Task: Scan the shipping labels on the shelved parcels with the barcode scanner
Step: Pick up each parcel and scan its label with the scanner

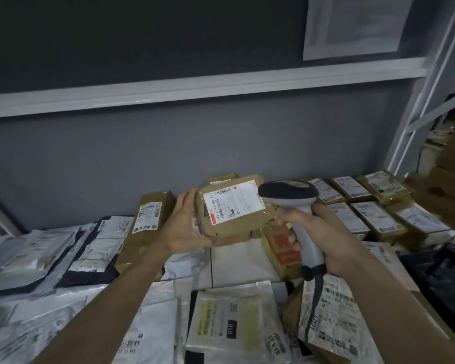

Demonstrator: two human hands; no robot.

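I see a dim grey wall point(168, 153) behind the shelving, crossed by a pale horizontal shelf beam point(195, 89) that slopes slightly up to the right. A sheet of paper point(352, 24) hangs at the upper right, its print too blurred to read. White metal uprights point(426, 101) with a diagonal brace frame the right side, where light falls brighter.

glossy taped cardboard parcel point(234, 214)
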